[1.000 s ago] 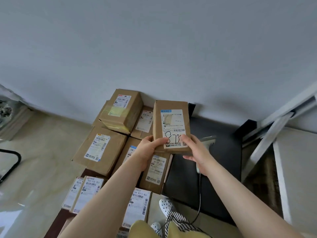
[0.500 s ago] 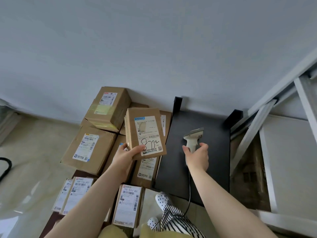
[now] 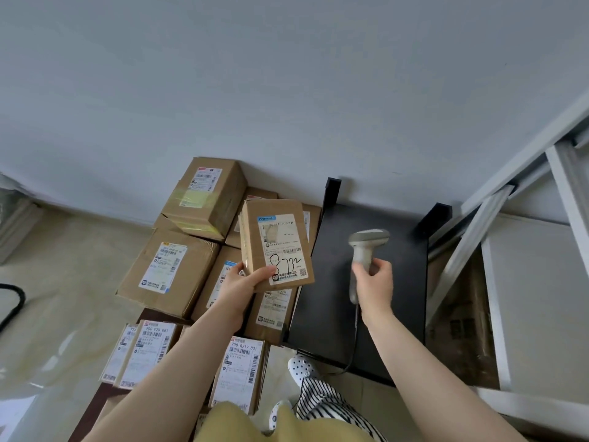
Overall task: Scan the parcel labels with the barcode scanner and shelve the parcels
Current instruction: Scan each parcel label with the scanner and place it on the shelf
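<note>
My left hand (image 3: 243, 283) grips the near corner of a small brown parcel (image 3: 274, 244), held upright with its white label facing me; "8732" is handwritten on the label. To its right, my right hand (image 3: 375, 282) is curled round the handle of a grey-white barcode scanner (image 3: 363, 250). The scanner's head points left toward the parcel, and its cable hangs down to the floor. Parcel and scanner are apart.
A pile of labelled cardboard parcels (image 3: 165, 269) lies on the floor at left and under the held parcel. A black stand (image 3: 395, 301) sits below the scanner. White metal shelving (image 3: 497, 237) rises at right. The wall is close ahead.
My right hand let go of the parcel, reached to the black stand, took the scanner by its handle and lifted it. My left hand now holds the parcel alone, shifted left.
</note>
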A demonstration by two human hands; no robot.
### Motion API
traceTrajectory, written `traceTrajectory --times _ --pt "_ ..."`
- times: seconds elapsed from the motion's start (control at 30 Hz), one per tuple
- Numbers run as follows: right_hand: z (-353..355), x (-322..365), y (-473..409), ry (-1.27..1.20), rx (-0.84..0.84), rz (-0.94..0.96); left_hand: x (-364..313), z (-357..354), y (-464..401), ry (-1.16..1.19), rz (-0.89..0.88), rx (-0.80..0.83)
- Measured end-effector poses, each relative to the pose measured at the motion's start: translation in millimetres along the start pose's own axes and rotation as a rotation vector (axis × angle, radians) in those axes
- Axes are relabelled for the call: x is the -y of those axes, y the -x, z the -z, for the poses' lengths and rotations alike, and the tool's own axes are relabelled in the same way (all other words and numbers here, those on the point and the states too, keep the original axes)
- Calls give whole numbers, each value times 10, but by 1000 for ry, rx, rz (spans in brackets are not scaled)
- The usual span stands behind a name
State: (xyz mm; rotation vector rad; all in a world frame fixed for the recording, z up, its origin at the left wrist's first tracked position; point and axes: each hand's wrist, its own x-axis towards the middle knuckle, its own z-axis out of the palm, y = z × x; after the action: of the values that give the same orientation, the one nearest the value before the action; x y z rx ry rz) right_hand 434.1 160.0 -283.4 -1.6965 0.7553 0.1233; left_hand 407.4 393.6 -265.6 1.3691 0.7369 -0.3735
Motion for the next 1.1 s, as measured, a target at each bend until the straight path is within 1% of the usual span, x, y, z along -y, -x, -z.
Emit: traceTrajectory --times 0.07,0.17,0.23,0.33,0.5,0.83,1.1 --pt "61 196 159 -169 107 -56 -18 -20 17 -4 -5 1" --pt "164 431 424 -286 373 -149 -43 -32 38 8 -14 -9" --pt "186 514 574 -292 527 -212 -53 -37 54 14 -19 -19" --pt "159 561 732 -267 634 -277 -63 -34 74 33 -20 -23" --pt "131 588 848 -199 642 -291 -90 -4 84 41 -26 -22" --pt "140 574 876 -129 631 -183 -72 7 146 37 -9 -29" --pt "177 514 842 -170 664 -155 -72 -4 149 45 -5 -24"
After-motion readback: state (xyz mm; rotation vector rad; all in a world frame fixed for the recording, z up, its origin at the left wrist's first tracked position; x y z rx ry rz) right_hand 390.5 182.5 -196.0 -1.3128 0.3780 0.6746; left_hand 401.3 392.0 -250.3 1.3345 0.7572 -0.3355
